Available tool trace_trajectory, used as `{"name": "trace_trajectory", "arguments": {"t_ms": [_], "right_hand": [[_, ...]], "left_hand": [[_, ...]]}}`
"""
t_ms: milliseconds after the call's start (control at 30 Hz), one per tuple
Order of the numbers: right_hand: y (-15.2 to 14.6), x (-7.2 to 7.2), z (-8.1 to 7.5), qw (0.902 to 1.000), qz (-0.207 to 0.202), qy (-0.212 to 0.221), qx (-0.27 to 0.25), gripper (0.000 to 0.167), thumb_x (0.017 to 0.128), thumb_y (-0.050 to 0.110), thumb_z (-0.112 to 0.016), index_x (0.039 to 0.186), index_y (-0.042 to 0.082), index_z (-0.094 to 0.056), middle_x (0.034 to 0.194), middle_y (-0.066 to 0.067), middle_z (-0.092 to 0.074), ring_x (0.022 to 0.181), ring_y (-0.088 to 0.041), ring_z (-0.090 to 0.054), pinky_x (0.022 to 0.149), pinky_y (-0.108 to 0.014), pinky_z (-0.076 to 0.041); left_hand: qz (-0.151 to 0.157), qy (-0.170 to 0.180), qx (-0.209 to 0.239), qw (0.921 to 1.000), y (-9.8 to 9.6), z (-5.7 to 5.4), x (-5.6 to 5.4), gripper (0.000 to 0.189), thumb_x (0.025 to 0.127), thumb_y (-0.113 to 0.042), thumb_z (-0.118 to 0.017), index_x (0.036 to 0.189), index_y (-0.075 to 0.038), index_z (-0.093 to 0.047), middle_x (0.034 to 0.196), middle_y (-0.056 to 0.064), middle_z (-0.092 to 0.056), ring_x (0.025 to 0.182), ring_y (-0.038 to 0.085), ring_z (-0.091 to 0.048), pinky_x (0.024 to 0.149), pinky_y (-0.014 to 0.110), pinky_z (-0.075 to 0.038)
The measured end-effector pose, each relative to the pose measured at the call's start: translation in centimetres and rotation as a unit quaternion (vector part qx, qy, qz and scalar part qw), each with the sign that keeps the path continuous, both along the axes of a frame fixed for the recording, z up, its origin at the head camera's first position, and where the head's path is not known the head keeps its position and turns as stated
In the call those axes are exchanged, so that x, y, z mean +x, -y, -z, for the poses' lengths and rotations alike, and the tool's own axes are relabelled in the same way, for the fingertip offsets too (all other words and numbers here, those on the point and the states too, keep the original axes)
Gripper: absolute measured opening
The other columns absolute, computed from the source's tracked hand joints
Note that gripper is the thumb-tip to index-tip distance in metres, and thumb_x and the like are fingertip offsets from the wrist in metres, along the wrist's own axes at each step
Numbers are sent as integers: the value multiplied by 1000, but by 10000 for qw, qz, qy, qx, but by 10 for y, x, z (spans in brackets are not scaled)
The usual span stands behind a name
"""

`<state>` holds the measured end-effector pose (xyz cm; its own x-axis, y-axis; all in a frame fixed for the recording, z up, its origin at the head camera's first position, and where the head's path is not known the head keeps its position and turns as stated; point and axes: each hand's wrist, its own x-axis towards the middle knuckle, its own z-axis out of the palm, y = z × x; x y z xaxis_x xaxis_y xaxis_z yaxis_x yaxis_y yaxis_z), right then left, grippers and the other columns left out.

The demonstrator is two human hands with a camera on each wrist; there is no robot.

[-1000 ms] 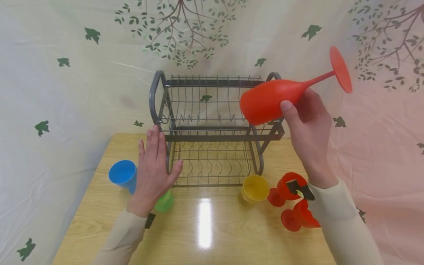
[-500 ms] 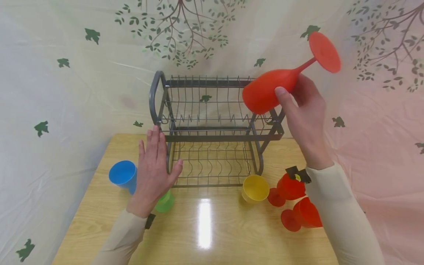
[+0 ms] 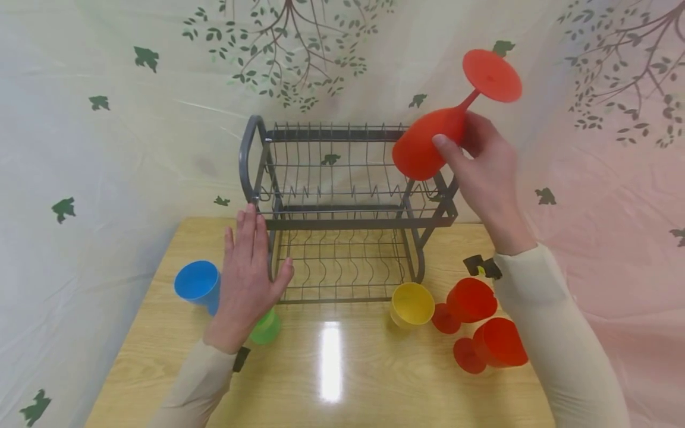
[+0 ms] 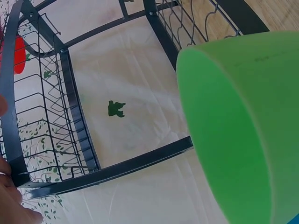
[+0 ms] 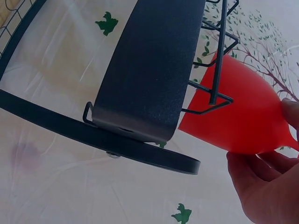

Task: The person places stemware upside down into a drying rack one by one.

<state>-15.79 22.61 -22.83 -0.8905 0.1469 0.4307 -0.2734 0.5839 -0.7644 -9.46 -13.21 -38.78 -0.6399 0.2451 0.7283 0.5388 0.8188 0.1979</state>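
My right hand grips a red plastic goblet by its bowl, tipped so the mouth faces down and left and the round foot points up and right. The goblet's bowl overlaps the right end of the upper tier of a dark two-tier dish rack. In the right wrist view, the red bowl shows right behind the rack's wire hooks, thumb and fingers on either side of it. My left hand lies with straight fingers, tips at the rack's left front corner.
A blue goblet stands left of my left hand; a green one is partly hidden beneath it. Right of centre stands a yellow cup. Two red goblets lie near the table's right side. A patterned sheet hangs behind the rack.
My right hand has moved left and up with the red goblet, tilting it more steeply mouth-down over the rack's right end. The left hand has stayed in place.
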Motion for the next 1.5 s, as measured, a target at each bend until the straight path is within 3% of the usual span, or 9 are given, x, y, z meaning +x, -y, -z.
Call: {"name": "trace_trajectory", "arguments": {"t_ms": [500, 967, 1400, 1500], "right_hand": [[-1, -11, 3, 9945, -233, 665, 777, 62, 101, 41, -65, 155, 17, -48, 144, -3, -62, 126, -23, -59, 106, -42, -53], [-1, -21, 6, 9903, -458, 820, 1027, 63, 102, 34, -64, 158, 12, -43, 149, -6, -58, 135, -25, -56, 109, -43, -51], [5, -29, 6, 9857, -527, 976, 1270, 60, 103, 29, -63, 156, 6, -44, 145, -12, -59, 127, -30, -61, 101, -45, -56], [6, -29, 7, 9853, -526, 991, 1290, 60, 103, 28, -63, 155, 5, -44, 145, -13, -59, 127, -31, -60, 102, -45, -56]], "left_hand": [[11, 64, -1, 10000, 1, -2, 2, 80, 104, -44, -42, 159, 10, -22, 169, 24, -18, 158, 36, -10, 126, 60, -10], [81, 70, 91, 9999, 1, -2, 1, 79, 101, -39, -45, 157, 13, -25, 169, 24, -19, 159, 34, -9, 126, 60, -10], [24, 103, 21, 9999, 2, -3, 2, 81, 96, -34, -53, 158, 11, -27, 168, 24, -21, 158, 37, -14, 125, 62, -13], [8, 89, -7, 10000, 2, -2, 2, 79, 100, -38, -48, 156, 13, -28, 169, 24, -20, 158, 37, -13, 125, 62, -12]]}}
